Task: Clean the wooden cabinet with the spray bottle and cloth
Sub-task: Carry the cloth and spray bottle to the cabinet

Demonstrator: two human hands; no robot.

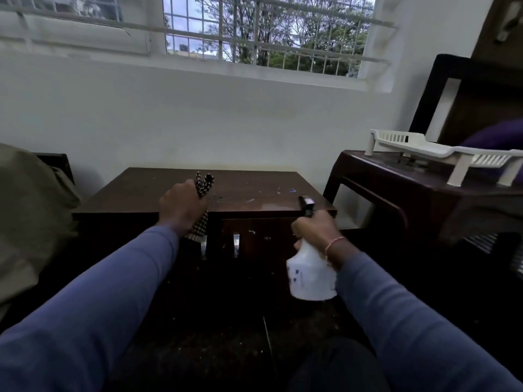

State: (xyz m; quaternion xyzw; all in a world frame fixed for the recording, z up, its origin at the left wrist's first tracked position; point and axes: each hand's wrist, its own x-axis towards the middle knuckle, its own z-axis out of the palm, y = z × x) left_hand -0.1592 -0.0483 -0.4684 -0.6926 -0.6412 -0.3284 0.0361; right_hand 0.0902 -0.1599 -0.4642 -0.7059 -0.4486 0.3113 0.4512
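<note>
A low dark wooden cabinet [254, 188] stands against the white wall, its top marked with pale specks and a faint wet patch near the right front. Two metal handles show on its doors. My left hand [181, 206] is closed around a black-and-white checked cloth [204, 183], held over the front edge of the cabinet top; the cloth sticks out above and below my fist. My right hand [317, 230] grips the neck of a white spray bottle [310, 274] with a black nozzle, held in front of the cabinet's right door, nozzle pointing toward the cabinet top.
A dark side table [396, 176] stands to the right and carries a white plastic rack [441, 149]. Behind it leans a dark framed panel [481, 89]. An olive fabric mass [28, 216] fills the left. A barred window [268, 29] runs above. The floor below is dark.
</note>
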